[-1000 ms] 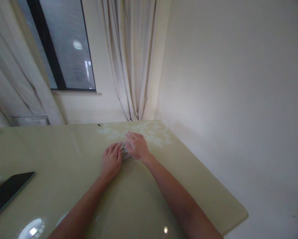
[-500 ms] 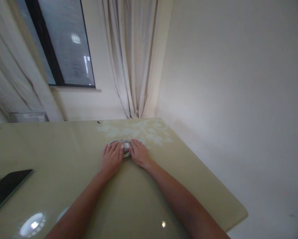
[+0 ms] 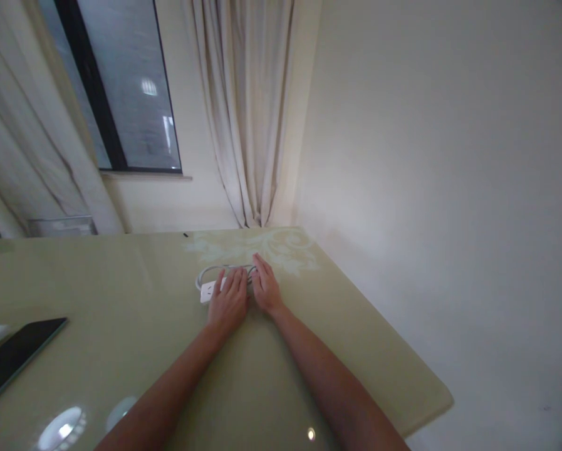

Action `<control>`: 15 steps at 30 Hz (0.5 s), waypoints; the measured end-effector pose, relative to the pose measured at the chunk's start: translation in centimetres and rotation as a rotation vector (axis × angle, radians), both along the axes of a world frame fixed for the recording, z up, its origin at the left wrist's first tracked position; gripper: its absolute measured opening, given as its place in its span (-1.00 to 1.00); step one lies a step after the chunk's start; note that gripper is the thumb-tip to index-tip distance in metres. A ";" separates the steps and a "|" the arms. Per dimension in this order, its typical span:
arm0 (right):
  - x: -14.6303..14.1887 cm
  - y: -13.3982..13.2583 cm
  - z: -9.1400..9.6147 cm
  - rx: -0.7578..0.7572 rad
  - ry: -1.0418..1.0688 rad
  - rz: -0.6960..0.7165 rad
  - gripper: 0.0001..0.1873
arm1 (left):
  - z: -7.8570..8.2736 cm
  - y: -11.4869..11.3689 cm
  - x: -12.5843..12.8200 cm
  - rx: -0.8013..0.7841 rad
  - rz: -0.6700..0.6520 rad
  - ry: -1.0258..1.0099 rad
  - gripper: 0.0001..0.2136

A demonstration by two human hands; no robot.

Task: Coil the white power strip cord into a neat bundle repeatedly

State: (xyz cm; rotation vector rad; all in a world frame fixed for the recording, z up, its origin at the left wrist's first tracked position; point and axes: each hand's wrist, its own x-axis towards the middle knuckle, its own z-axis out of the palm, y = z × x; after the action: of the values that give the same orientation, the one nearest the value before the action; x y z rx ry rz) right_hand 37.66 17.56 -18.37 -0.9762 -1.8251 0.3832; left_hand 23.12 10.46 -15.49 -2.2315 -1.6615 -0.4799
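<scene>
Left hand: the left hand lies palm down with its fingers stretched out and together, not closed around anything; it presses flat on the right part of a white power strip.
Right hand: the right hand is also flat and unclenched, just beside the left, its fingertips on the far end of the bundle where the cable runs under them.
Power strip: it lies on the table in front of the person. Only its left end shows, with a socket face up; the rest is hidden under the left hand.
Cable: a pale cable arcs from the strip's left end round the far side and back toward the fingertips of both hands.
Change: a second ago the hands were cupped around a small, tight bundle between them, with hardly any of it showing. Half a second ago a loop showed beyond the left fingertips. Now the strip's end and a wider loop lie uncovered to the left.
Reading: I judge that the bundle is flattened and spread on the tabletop, not gathered up.
Nearby: a pale leaf pattern lies just beyond the hands, and a dark flat device is well apart at the left edge.
Background: a curtain, a window and a bare wall.
</scene>
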 end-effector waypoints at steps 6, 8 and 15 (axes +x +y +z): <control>0.1 0.9 -0.5 -0.106 0.147 -0.103 -0.38 | 2.3 1.8 1.6 -0.137 0.156 0.020 -0.50; 0.1 1.2 -0.8 -0.142 0.172 -0.127 -0.39 | 2.7 2.3 1.4 -0.194 0.191 0.022 -0.49; 0.5 1.5 -1.0 -0.234 0.191 -0.158 -0.41 | 3.8 2.4 -1.2 -0.333 0.266 0.024 -0.46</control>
State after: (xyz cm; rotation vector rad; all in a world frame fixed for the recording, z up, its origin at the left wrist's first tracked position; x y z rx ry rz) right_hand 38.15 19.05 -19.37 -1.1939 -1.5428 0.5810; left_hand 21.97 12.85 -11.69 -2.1683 -2.1153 -0.1143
